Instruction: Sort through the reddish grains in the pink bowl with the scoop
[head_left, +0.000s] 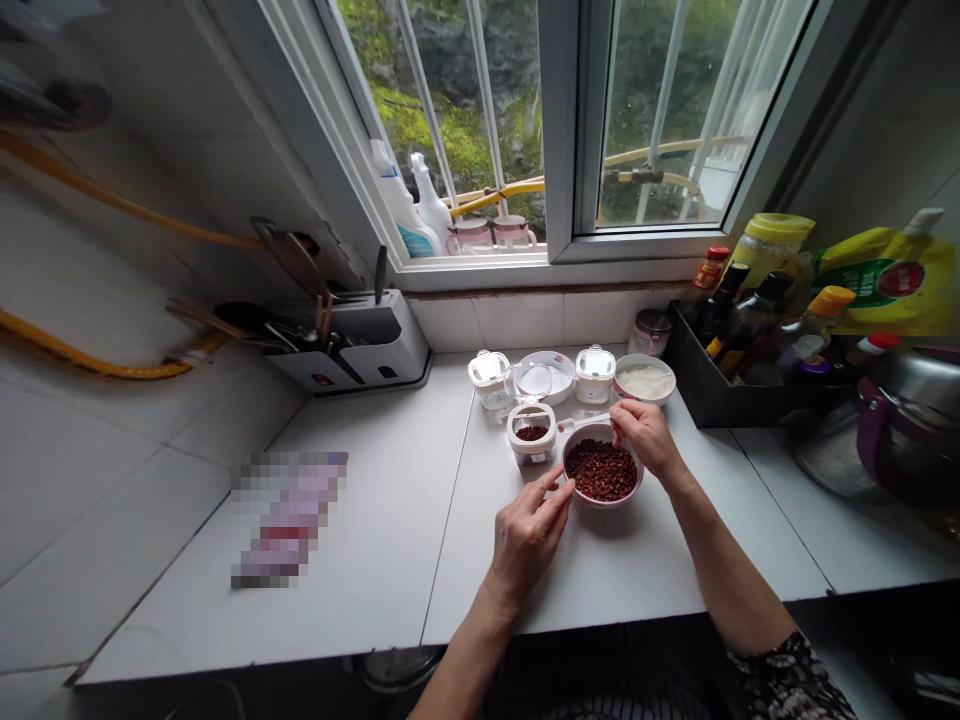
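Head view shows the right hand (646,437) pinching a small white spoon (585,422) at the far rim of a pink-rimmed bowl (604,499), the left hand (529,535) open just beside it; I judge a loosened pinch could knock the spoon and scatter the red peppercorns (602,470).

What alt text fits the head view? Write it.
A person's left hand reaches to a pink-rimmed bowl of reddish-brown peppercorns, while the right hand holds a small spoon above it. A small jar holding more stands beside it on a white counter.
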